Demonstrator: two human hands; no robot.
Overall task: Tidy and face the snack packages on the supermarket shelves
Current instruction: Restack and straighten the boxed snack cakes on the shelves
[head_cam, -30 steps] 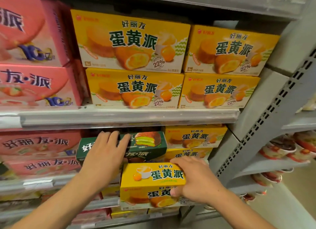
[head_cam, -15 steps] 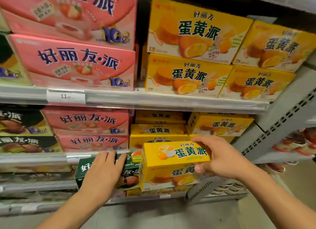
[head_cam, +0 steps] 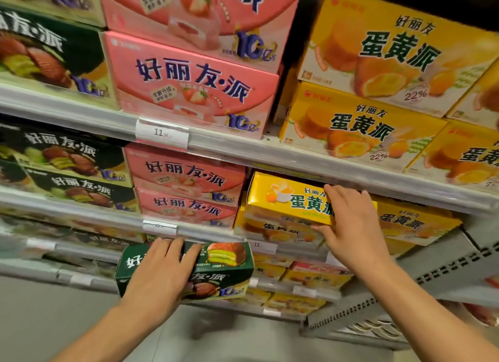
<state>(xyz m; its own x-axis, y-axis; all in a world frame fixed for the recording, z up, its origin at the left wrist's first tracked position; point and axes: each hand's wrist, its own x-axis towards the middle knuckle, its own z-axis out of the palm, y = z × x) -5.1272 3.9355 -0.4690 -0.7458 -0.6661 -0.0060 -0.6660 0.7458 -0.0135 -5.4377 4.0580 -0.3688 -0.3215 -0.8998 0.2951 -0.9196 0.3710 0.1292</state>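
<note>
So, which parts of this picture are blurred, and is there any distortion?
Head view: the dark green boxes at the left edge are smeared by motion; the pink box and the yellow box in the right hand read sharply. The wide lens bends the shelf rail.

A: Egg-yolk pie box (head_cam: 290,199) in right hand (head_cam: 353,224), near the shelf (head_cam: 270,152) edge, right of the strawberry boxes (head_cam: 186,188)?

B: Yes. Matcha pie box (head_cam: 224,269) lower left, under left hand (head_cam: 162,272).

Probably a supermarket aisle: tiered metal shelves (head_cam: 270,148) of boxed snack pies (head_cam: 189,83), price tags (head_cam: 161,133) marked 11.
</note>
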